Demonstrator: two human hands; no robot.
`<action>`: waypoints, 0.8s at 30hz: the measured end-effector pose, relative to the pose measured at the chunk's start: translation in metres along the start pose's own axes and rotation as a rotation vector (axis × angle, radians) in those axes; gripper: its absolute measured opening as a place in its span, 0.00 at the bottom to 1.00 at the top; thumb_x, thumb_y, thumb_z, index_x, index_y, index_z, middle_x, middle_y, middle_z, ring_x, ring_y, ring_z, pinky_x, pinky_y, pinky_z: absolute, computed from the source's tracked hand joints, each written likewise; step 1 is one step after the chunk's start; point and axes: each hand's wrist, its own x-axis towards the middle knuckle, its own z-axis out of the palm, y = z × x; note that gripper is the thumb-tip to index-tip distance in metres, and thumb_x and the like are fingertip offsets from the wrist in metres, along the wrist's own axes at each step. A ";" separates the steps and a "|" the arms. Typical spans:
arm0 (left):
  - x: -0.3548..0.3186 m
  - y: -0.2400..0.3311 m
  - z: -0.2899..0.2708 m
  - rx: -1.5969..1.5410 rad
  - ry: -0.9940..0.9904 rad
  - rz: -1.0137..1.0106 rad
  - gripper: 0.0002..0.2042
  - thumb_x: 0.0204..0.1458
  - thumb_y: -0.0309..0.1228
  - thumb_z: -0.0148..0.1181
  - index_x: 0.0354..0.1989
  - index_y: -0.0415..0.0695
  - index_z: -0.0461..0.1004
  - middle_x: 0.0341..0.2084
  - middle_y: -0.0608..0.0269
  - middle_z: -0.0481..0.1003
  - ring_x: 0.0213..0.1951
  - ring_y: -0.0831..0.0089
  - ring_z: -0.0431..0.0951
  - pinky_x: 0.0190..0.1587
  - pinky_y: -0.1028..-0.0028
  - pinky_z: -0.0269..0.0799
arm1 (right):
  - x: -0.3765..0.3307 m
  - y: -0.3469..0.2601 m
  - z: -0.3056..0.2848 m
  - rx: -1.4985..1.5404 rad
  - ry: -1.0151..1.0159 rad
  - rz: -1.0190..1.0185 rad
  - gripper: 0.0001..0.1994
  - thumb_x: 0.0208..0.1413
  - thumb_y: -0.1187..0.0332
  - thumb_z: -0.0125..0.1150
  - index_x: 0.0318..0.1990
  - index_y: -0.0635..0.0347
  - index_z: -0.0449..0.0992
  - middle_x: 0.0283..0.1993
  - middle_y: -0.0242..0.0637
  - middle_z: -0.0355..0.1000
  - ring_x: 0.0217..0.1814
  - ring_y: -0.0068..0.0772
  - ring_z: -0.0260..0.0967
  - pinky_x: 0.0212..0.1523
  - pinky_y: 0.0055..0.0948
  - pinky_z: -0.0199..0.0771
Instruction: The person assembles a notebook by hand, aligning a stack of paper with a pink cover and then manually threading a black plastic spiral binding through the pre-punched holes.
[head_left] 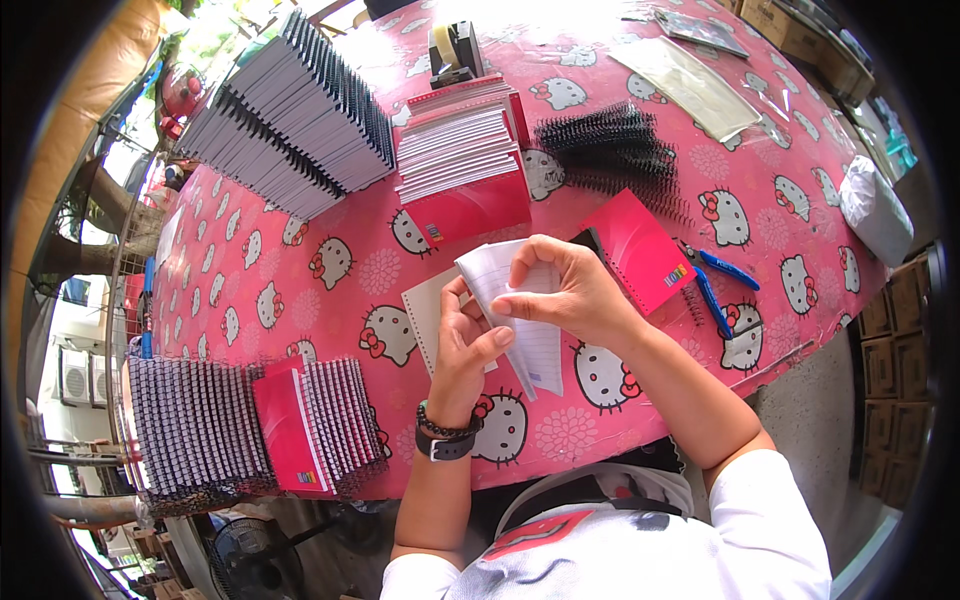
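Observation:
A thin stack of white lined pages (528,330) is held above the table in both hands. My left hand (467,340) grips its left edge from below, thumb on top. My right hand (565,288) pinches the upper part of the stack, fingers curled over the top edge. Beneath the pages lies a beige card sheet (425,312) with punched holes. A red notebook cover (638,250) with a black spiral lies just right of my right hand.
The table wears a pink cartoon-cat cloth (300,290). Red-covered pads (463,160) are stacked behind, black spiral coils (612,150) to their right, blue pliers (715,285) at right. Bound notebooks stand in rows at back left (285,115) and front left (230,425). A tape dispenser (453,50) sits far back.

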 end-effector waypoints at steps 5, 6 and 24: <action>0.000 0.003 0.001 -0.027 -0.021 0.006 0.38 0.39 0.36 0.63 0.57 0.38 0.49 0.45 0.50 0.67 0.48 0.66 0.70 0.50 0.69 0.68 | -0.001 0.003 0.007 0.136 0.113 0.007 0.07 0.46 0.73 0.58 0.33 0.63 0.71 0.34 0.32 0.69 0.35 0.20 0.65 0.37 0.21 0.67; 0.000 0.003 0.003 -0.033 -0.020 0.002 0.38 0.39 0.36 0.63 0.57 0.38 0.49 0.45 0.50 0.66 0.49 0.66 0.70 0.50 0.69 0.68 | -0.001 0.005 0.009 0.194 0.172 -0.008 0.07 0.46 0.76 0.55 0.35 0.63 0.71 0.36 0.33 0.70 0.37 0.21 0.66 0.39 0.22 0.67; 0.001 -0.001 -0.001 0.041 0.002 0.001 0.37 0.39 0.28 0.66 0.57 0.38 0.49 0.46 0.53 0.67 0.48 0.69 0.70 0.50 0.72 0.67 | -0.001 0.002 0.003 -0.018 0.011 -0.041 0.22 0.35 0.55 0.75 0.26 0.61 0.69 0.26 0.28 0.66 0.29 0.17 0.61 0.29 0.20 0.63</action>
